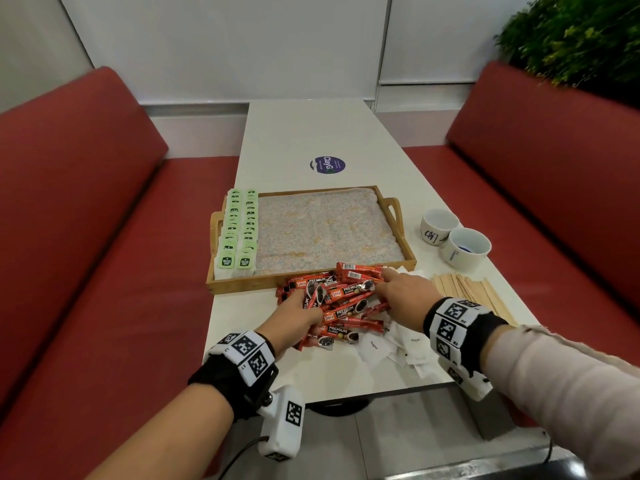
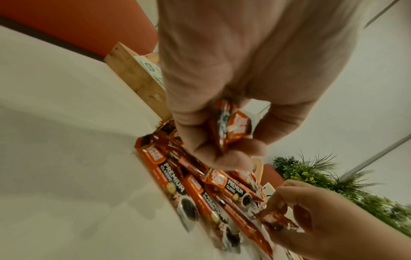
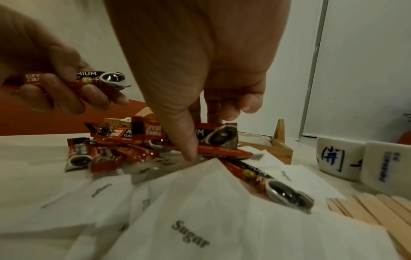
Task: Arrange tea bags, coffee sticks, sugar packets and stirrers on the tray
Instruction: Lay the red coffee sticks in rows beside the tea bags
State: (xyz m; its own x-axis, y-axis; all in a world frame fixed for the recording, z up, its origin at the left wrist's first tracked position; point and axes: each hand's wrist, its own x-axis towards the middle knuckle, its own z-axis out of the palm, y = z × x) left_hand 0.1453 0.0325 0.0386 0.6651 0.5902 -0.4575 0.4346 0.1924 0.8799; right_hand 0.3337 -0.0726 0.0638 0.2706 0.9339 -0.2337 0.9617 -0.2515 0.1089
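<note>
From the head view, both hands dug into the coffee sticks (image 1: 341,299) heaped on the tabletop (image 1: 242,327) before the tray (image 1: 311,282). The left wrist view showed the left hand (image 2: 222,123) gripping one stick. In the right wrist view, the right hand (image 3: 200,105) pinched another on the pile

tray (image 1: 313,281): 1 | cups (image 1: 438,224): 2 | tea-bag rows (image 1: 238,230): 2 | hands (image 1: 297,317): 2

Red padded bench (image 1: 86,209) at left of frame, matching bench (image 1: 554,174) at right. Long white table (image 1: 304,133) down the centre, ending at pale wall panels (image 1: 225,43) across the top. Green foliage (image 1: 581,36) in upper right corner. Grey tiled floor (image 1: 398,438) at bottom.
</note>
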